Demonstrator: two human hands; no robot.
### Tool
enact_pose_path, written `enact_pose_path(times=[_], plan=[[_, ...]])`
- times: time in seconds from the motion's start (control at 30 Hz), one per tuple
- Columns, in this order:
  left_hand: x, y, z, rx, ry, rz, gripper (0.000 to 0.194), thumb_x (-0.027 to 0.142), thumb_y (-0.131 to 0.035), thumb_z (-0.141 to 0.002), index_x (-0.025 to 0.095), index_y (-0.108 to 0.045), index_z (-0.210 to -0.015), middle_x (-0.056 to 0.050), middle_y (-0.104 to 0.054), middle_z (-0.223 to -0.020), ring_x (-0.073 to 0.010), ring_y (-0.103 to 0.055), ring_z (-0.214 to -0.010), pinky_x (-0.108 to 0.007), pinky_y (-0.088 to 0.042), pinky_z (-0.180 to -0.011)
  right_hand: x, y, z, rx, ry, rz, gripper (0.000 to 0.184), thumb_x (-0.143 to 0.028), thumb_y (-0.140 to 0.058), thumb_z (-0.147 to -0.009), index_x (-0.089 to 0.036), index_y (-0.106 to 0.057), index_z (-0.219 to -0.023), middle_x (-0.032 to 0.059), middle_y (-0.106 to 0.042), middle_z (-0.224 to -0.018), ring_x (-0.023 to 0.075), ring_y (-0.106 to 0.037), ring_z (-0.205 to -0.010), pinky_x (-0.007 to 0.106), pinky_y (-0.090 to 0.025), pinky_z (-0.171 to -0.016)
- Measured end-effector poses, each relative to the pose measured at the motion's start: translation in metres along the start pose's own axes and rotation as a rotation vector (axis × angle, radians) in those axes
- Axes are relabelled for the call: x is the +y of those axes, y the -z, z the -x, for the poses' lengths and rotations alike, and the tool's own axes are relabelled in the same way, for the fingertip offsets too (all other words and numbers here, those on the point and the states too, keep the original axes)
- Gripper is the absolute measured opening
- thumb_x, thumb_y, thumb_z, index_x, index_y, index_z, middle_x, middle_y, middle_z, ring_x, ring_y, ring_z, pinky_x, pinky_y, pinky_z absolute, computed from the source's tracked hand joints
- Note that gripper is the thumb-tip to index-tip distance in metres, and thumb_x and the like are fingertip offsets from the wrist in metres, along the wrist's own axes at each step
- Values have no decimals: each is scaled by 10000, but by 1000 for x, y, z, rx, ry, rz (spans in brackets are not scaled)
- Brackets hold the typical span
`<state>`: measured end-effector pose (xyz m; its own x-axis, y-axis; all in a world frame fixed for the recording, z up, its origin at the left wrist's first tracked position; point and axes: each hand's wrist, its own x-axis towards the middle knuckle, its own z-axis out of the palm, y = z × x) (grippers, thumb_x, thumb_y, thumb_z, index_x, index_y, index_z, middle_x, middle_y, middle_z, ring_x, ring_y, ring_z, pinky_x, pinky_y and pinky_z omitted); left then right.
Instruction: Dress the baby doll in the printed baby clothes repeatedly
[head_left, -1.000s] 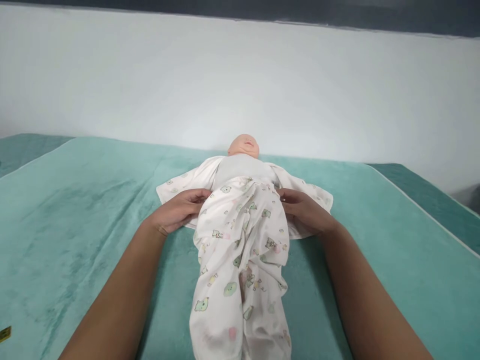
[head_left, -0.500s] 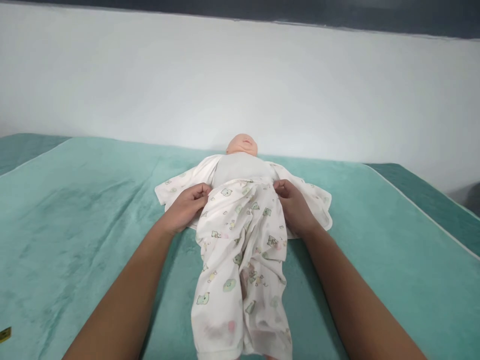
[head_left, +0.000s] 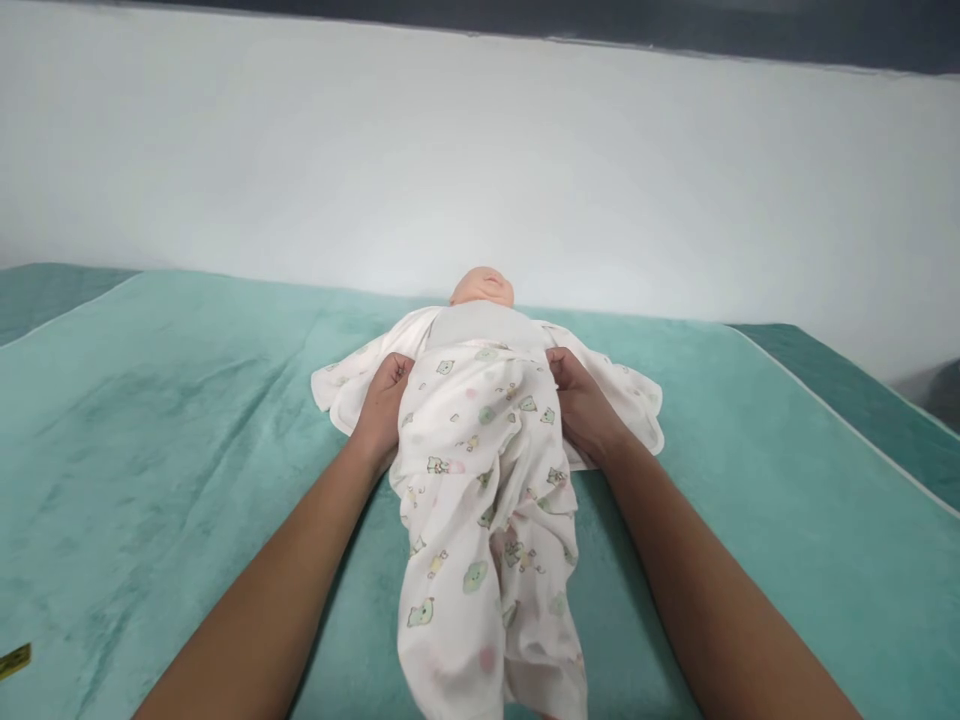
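A baby doll [head_left: 484, 287] lies on its back, head toward the wall. White pants [head_left: 480, 430] with small green and pink animal prints cover its legs and lower belly. An open white printed jacket [head_left: 619, 395] spreads out under it to both sides, over a plain pale top [head_left: 480, 326]. My left hand [head_left: 386, 405] is closed at the left side of the waistband, its fingertips partly hidden by the cloth. At the right side, my right hand [head_left: 585, 400] pinches the waistband with curled fingers. The doll's feet are almost wholly out of view.
Green plush cloth [head_left: 187, 480] covers the surface on both sides, with a darker green band [head_left: 847, 390] at the right. A white wall [head_left: 480, 150] rises just behind the doll's head. A small yellow and black tag [head_left: 15, 660] lies at the lower left edge.
The waistband has moved up a little toward the doll's chest with both hands. My left hand has turned and come closer to the doll's side. The pant legs have shifted slightly right.
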<state>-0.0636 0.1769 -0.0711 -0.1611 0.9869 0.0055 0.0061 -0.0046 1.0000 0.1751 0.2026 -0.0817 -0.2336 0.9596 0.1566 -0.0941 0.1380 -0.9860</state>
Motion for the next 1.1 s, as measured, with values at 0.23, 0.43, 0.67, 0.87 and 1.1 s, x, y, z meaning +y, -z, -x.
enact_pose_path(times=[0.23, 0.43, 0.67, 0.87, 1.1], plan=[[-7, 4, -6, -13, -116, -17, 247, 315, -655, -683, 220, -499, -848, 35, -524, -764, -111, -476, -658, -215, -387, -583, 3, 6, 0, -17, 32, -25, 260, -151, -595, -639, -258, -491, -852, -39, -531, -779, 158, -508, -723, 274, -404, -623], [-3, 12, -8, -93, -327, -135, 190, 321, -627, -801, 219, -641, -961, -43, -611, -1086, -178, -577, -1017, -293, -454, -910, -1, 10, 6, 74, 166, 395, 164, -203, -564, -761, -254, -549, -917, 18, -590, -943, 188, -549, -873, 329, -454, -774], [12, 12, -11, -189, -327, -277, 177, 375, -624, -815, 202, -616, -847, -77, -565, -1295, -222, -541, -1166, -325, -421, -986, -5, 2, 2, 149, 383, 595, 164, -371, -503, -901, -263, -613, -956, 61, -596, -1282, 241, -513, -1222, 417, -388, -1038], [20, 9, -13, -239, -358, -367, 181, 349, -562, -854, 204, -494, -771, -53, -631, -1131, -206, -571, -1055, -316, -423, -881, -8, -5, -9, 227, 316, 624, 263, -429, -469, -919, -258, -637, -1027, 39, -676, -1104, 233, -583, -1034, 377, -422, -905], [12, -4, -44, 107, -317, -492, 171, 335, -499, -889, 223, -414, -792, 35, -455, -685, -153, -454, -679, -281, -344, -683, -16, -3, -46, 263, 79, 776, 253, -393, -474, -876, -222, -524, -696, 3, -599, -730, 180, -495, -722, 312, -358, -666]])
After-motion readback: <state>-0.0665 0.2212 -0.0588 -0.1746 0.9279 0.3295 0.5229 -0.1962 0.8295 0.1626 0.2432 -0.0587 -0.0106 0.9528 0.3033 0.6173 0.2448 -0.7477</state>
